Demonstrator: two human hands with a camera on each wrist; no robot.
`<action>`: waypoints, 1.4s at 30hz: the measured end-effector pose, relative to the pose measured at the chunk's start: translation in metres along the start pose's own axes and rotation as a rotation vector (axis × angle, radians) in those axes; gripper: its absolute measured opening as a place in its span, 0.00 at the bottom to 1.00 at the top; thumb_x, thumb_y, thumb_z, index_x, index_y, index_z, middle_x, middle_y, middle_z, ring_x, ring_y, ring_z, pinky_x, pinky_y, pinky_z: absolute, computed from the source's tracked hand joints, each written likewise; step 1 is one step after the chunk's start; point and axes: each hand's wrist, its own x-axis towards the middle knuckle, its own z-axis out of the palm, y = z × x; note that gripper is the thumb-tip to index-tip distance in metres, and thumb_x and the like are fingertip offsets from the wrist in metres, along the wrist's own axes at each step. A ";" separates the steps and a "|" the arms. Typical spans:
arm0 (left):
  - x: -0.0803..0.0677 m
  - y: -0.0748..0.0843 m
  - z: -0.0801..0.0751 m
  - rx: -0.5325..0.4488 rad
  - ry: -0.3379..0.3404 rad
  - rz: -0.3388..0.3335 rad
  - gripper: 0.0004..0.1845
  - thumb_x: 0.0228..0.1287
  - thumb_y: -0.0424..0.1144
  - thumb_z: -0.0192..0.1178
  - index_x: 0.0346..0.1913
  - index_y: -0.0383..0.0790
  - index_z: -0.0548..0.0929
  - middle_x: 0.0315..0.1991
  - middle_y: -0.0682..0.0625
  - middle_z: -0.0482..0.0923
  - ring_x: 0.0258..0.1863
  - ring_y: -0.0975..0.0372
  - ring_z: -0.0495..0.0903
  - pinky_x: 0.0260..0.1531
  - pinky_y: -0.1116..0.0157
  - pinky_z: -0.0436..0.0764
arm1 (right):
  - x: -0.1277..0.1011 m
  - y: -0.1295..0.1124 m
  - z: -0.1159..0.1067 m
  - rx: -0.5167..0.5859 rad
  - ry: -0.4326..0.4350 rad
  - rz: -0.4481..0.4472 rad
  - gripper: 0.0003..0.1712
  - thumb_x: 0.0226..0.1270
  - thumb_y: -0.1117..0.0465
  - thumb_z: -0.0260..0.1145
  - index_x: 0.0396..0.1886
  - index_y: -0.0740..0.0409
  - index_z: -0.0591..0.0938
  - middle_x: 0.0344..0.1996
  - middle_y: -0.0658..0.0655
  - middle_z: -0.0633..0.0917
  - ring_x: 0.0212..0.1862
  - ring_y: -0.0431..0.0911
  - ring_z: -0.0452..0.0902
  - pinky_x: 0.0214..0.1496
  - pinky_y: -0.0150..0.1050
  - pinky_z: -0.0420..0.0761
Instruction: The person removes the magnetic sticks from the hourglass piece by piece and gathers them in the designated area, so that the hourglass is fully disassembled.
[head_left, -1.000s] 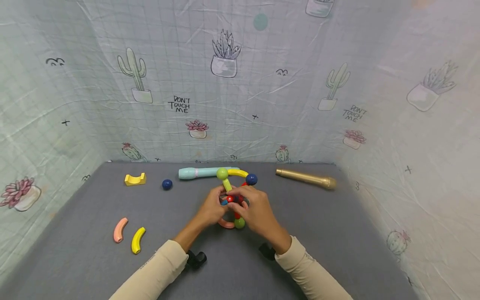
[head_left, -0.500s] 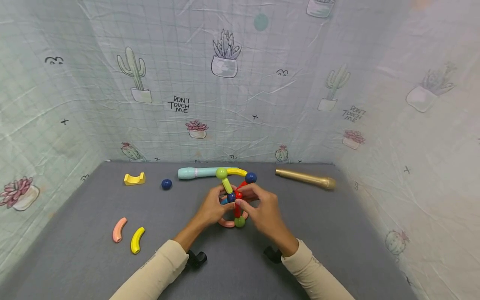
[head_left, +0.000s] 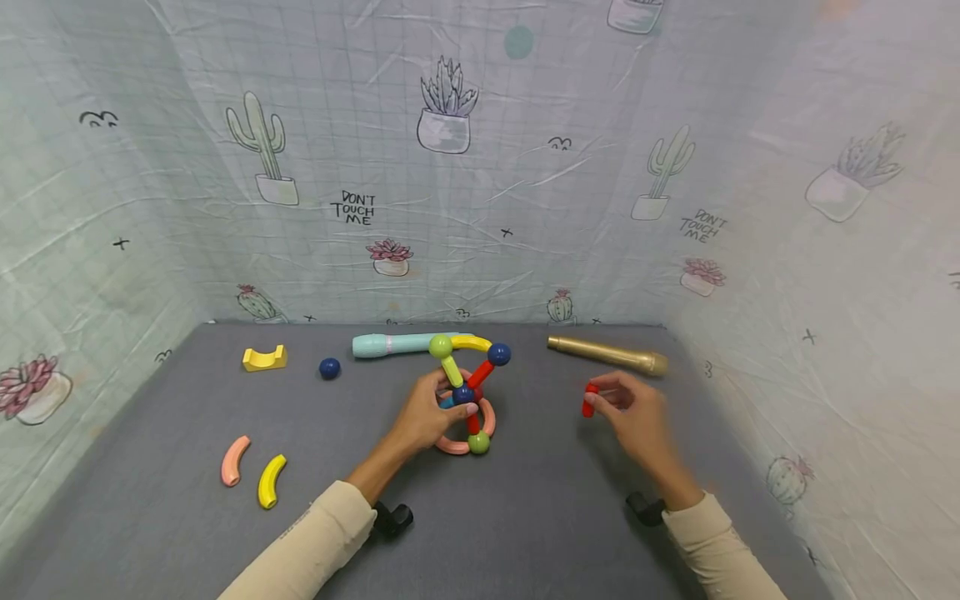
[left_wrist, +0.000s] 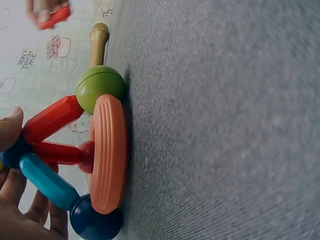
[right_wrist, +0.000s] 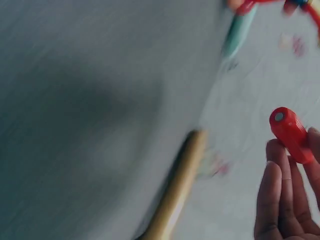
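**Red rod comes off as toy frame is steadied**

A person's left hand (head_left: 427,417) holds a rod-and-ball structure (head_left: 465,396) near the middle of the grey mat (head_left: 525,533), toward its far edge, fingers curled around the dark blue ball (head_left: 462,393) at its hub. The structure stands on a salmon ring (left_wrist: 107,155), which lies flat on the mat with a green ball (left_wrist: 100,89) at its rim. The right hand (head_left: 637,417), well apart and nearer the right edge, pinches a short red rod (head_left: 589,402) between thumb and fingertips; the wrist view shows the rod (right_wrist: 291,134) lying against the fingers (right_wrist: 280,195), its end free.

Handling the loose rod well looks to depend on the left hand pinning the hub so the ring does not tip or slide, and on keeping the rod clear of the other balls, which may tug at it if the pieces are magnetic.

Along the far edge lie a pale blue stick (head_left: 393,343), a gold stick (head_left: 607,354), a loose blue ball (head_left: 329,367) and a yellow block (head_left: 264,358). A pink curve (head_left: 233,460) and a yellow curve (head_left: 271,481) lie near the left edge.
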 end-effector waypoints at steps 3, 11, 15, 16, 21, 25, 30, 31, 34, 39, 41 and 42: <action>-0.002 0.002 0.002 0.011 0.022 -0.018 0.22 0.64 0.29 0.74 0.60 0.38 0.83 0.57 0.40 0.88 0.66 0.48 0.82 0.73 0.41 0.73 | -0.003 0.029 -0.019 -0.021 -0.032 0.099 0.11 0.66 0.65 0.78 0.46 0.59 0.89 0.42 0.63 0.92 0.34 0.36 0.88 0.34 0.31 0.83; -0.005 0.002 0.009 0.007 0.052 -0.047 0.21 0.65 0.32 0.75 0.59 0.43 0.83 0.59 0.45 0.87 0.67 0.47 0.82 0.71 0.42 0.75 | -0.012 0.075 -0.056 -0.169 -0.152 0.228 0.10 0.66 0.63 0.78 0.43 0.62 0.89 0.39 0.63 0.92 0.33 0.33 0.84 0.33 0.33 0.81; -0.006 0.003 0.014 0.014 0.069 -0.062 0.22 0.64 0.32 0.75 0.60 0.44 0.83 0.60 0.45 0.86 0.66 0.45 0.83 0.68 0.43 0.78 | -0.014 0.084 -0.066 -0.259 -0.225 0.247 0.10 0.64 0.62 0.80 0.41 0.62 0.89 0.35 0.60 0.93 0.36 0.40 0.86 0.36 0.35 0.80; -0.007 0.004 0.015 0.022 0.074 -0.061 0.22 0.64 0.32 0.76 0.60 0.45 0.83 0.60 0.45 0.86 0.66 0.45 0.83 0.68 0.43 0.78 | -0.015 0.084 -0.067 -0.271 -0.241 0.252 0.10 0.64 0.62 0.80 0.41 0.62 0.89 0.35 0.60 0.93 0.36 0.43 0.87 0.37 0.37 0.81; -0.010 0.006 0.022 0.050 0.094 -0.025 0.23 0.64 0.32 0.76 0.60 0.42 0.83 0.60 0.43 0.87 0.67 0.46 0.82 0.69 0.43 0.77 | -0.016 0.076 -0.069 -0.370 -0.250 0.231 0.13 0.64 0.60 0.79 0.43 0.63 0.88 0.38 0.62 0.93 0.39 0.53 0.89 0.40 0.46 0.82; -0.012 0.007 0.028 0.066 0.104 -0.016 0.22 0.64 0.32 0.76 0.60 0.41 0.83 0.59 0.42 0.86 0.65 0.46 0.84 0.68 0.44 0.78 | -0.012 0.051 -0.055 -0.417 -0.156 0.162 0.17 0.68 0.56 0.77 0.50 0.61 0.88 0.46 0.65 0.92 0.43 0.58 0.90 0.43 0.52 0.85; -0.013 0.009 0.033 0.070 0.098 -0.031 0.23 0.64 0.33 0.76 0.60 0.43 0.83 0.60 0.43 0.85 0.65 0.45 0.84 0.67 0.45 0.80 | 0.006 0.003 -0.020 -0.143 -0.167 0.087 0.22 0.75 0.51 0.73 0.62 0.55 0.84 0.56 0.63 0.90 0.52 0.59 0.90 0.52 0.55 0.88; -0.013 0.009 0.034 0.071 0.092 -0.035 0.23 0.64 0.33 0.76 0.60 0.44 0.83 0.60 0.43 0.85 0.65 0.45 0.84 0.67 0.45 0.80 | 0.010 -0.007 -0.012 -0.061 -0.190 0.071 0.23 0.75 0.51 0.72 0.64 0.54 0.83 0.57 0.63 0.89 0.54 0.59 0.89 0.54 0.55 0.87; -0.013 0.010 0.038 0.083 0.077 -0.028 0.23 0.64 0.33 0.76 0.60 0.43 0.83 0.60 0.44 0.85 0.65 0.48 0.84 0.68 0.46 0.80 | 0.023 -0.034 0.010 0.143 -0.259 0.045 0.26 0.75 0.53 0.72 0.70 0.51 0.80 0.61 0.62 0.87 0.59 0.59 0.87 0.59 0.56 0.86; -0.013 0.010 0.039 0.093 0.078 0.021 0.22 0.64 0.33 0.76 0.60 0.40 0.83 0.56 0.43 0.88 0.62 0.50 0.86 0.67 0.46 0.80 | 0.043 -0.068 0.044 0.320 -0.354 0.067 0.27 0.77 0.52 0.70 0.73 0.44 0.78 0.68 0.59 0.83 0.63 0.59 0.84 0.63 0.56 0.84; -0.013 0.010 0.038 0.093 0.071 0.033 0.23 0.64 0.34 0.76 0.60 0.40 0.82 0.56 0.43 0.88 0.63 0.50 0.86 0.67 0.45 0.79 | 0.050 -0.076 0.054 0.347 -0.375 0.083 0.26 0.77 0.50 0.70 0.71 0.42 0.78 0.68 0.57 0.82 0.63 0.58 0.83 0.64 0.58 0.83; -0.014 0.010 0.037 0.095 0.065 0.033 0.23 0.64 0.34 0.76 0.60 0.41 0.82 0.56 0.44 0.88 0.63 0.50 0.86 0.67 0.45 0.79 | 0.054 -0.079 0.059 0.358 -0.382 0.089 0.25 0.77 0.50 0.70 0.70 0.41 0.79 0.68 0.57 0.83 0.63 0.57 0.82 0.64 0.58 0.82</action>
